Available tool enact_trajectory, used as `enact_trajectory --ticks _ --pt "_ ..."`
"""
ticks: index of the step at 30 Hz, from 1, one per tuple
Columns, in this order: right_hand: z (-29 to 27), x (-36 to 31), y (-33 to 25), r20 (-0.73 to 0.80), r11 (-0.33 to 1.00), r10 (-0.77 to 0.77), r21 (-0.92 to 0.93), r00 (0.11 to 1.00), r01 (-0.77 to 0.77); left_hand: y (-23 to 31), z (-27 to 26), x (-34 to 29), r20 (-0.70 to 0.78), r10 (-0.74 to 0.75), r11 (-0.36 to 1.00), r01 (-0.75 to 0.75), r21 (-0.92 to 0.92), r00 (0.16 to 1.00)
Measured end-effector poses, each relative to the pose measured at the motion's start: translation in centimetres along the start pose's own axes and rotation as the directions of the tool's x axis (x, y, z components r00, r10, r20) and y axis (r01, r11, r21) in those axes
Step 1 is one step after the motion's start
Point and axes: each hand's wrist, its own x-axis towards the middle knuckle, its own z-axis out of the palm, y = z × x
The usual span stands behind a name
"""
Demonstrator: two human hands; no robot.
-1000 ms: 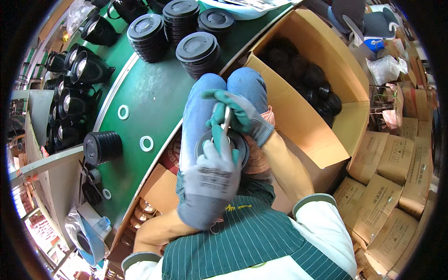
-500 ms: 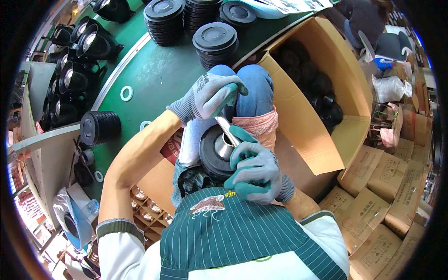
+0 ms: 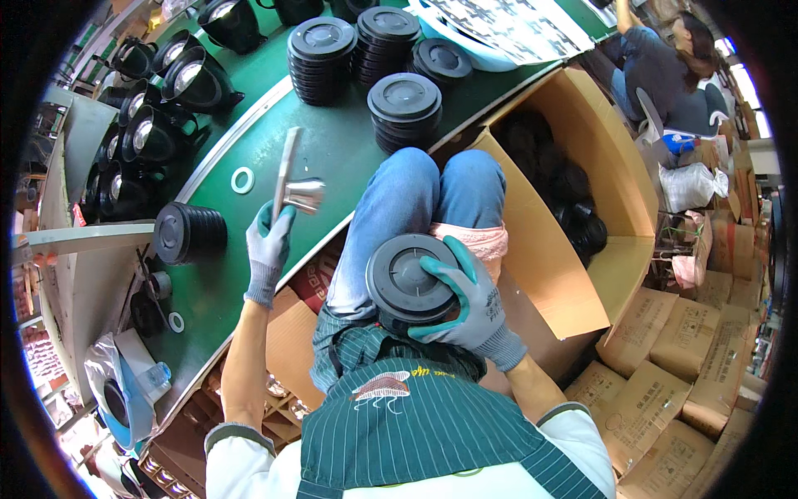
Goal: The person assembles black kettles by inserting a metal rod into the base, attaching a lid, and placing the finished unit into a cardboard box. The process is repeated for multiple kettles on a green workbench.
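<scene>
Two gloved hands are engaged. The left hand [image 3: 271, 245], curled tight, grips a shiny, flared metal tool [image 3: 301, 194] by one end over the green table [image 3: 249, 150], apparently to keep it aside. The right hand [image 3: 475, 312], spread wide, clasps a matte, ringed black lid [image 3: 405, 273] on the denim lap [image 3: 399, 191], presumably steadying it

The green table [image 3: 328, 137] is bright. The box [image 3: 544, 258] right of it looks dark inside. Far left, edges bend.
</scene>
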Motion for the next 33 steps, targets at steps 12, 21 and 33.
enact_trajectory --ticks 12,21,33 --pt "-4.6 7.5 -0.3 -0.253 0.564 0.236 0.822 0.938 0.08 3.0 -1.6 -2.0 0.004 0.814 0.38 -0.538 0.752 0.581" --pt "5.5 22.0 -2.2 0.173 -0.381 -0.076 0.905 0.982 -0.189 14.2 -3.2 -0.2 -0.342 0.79 0.608 -0.718 0.339 0.509" --pt "5.5 18.0 0.2 0.539 -0.074 0.02 0.841 0.842 -0.536 22.1 2.5 36.7 0.057 0.648 0.432 -0.428 0.794 0.76"
